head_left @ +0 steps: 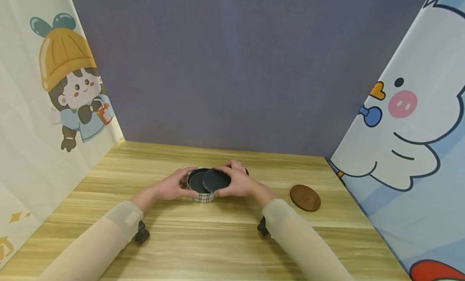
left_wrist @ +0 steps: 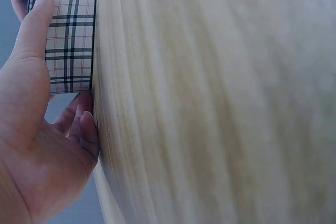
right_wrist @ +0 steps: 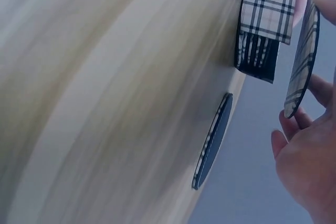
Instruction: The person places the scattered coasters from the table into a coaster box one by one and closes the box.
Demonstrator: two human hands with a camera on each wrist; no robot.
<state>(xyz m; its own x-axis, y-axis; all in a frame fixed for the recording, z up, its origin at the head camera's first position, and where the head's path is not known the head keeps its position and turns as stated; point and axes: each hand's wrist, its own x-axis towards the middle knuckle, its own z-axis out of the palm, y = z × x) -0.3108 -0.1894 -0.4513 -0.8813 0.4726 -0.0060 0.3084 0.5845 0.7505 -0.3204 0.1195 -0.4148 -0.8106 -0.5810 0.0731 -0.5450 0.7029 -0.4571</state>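
Standing on the wooden table (head_left: 189, 248), a round plaid holder (head_left: 204, 198) is gripped from its left by the left hand (head_left: 168, 187); its thumb is laid against the near wall and its fingers are bent about the side. Through a gap in that wall, layered plaid edges (right_wrist: 256, 51) are shown in the right wrist view, so several discs are judged to be housed inside already.

Above the right part of the holder's open top, a dark disc (head_left: 216, 180) is pinched at its rim between the thumb and fingers of the right hand (head_left: 239, 182). It is tilted, and in the right wrist view a narrow space is seen between it and the holder.

Near the right hand, a second plaid-edged disc (right_wrist: 214, 140) is found flat on the table; farther right, a brown disc (head_left: 305, 198) is set apart. The work is judged partway along: one disc is in hand and two are outside the holder. Whether the held disc is being inserted or removed cannot be told.
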